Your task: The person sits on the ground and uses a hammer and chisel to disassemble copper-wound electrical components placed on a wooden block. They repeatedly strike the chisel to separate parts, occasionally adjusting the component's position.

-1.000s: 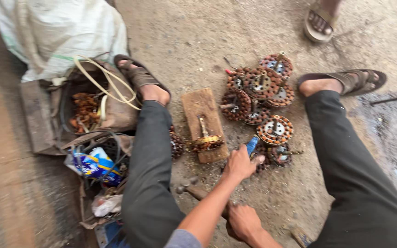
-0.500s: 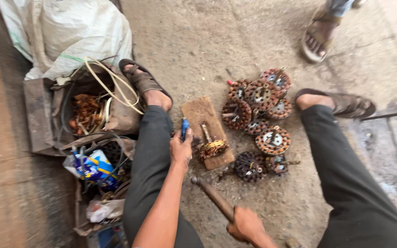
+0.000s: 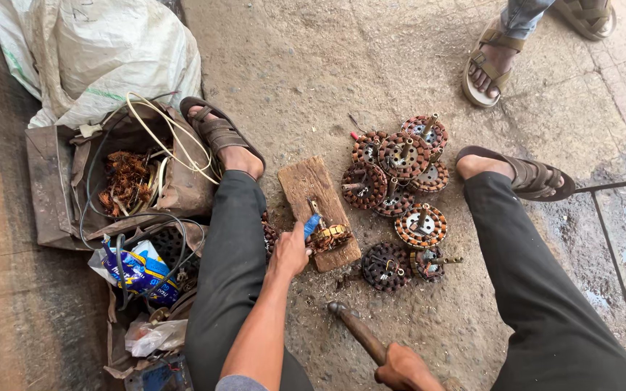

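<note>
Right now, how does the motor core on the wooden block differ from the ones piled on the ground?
The core on the block lies alone on the wooden block, with the left hand pressing a blue-handled tool to it; the piled cores lie untouched, clustered on the concrete. Both look rusty with copper windings.

Board point(image 3: 313, 190) on the ground between the person's legs, a winding point(image 3: 330, 236) on its near end. Stators point(image 3: 400, 195) lie right of the board. Sack point(image 3: 96, 54) and box point(image 3: 48, 188) of wire point(image 3: 126, 177) lie left. Hammer point(image 3: 356, 331) lies nearer, below the board.
</note>
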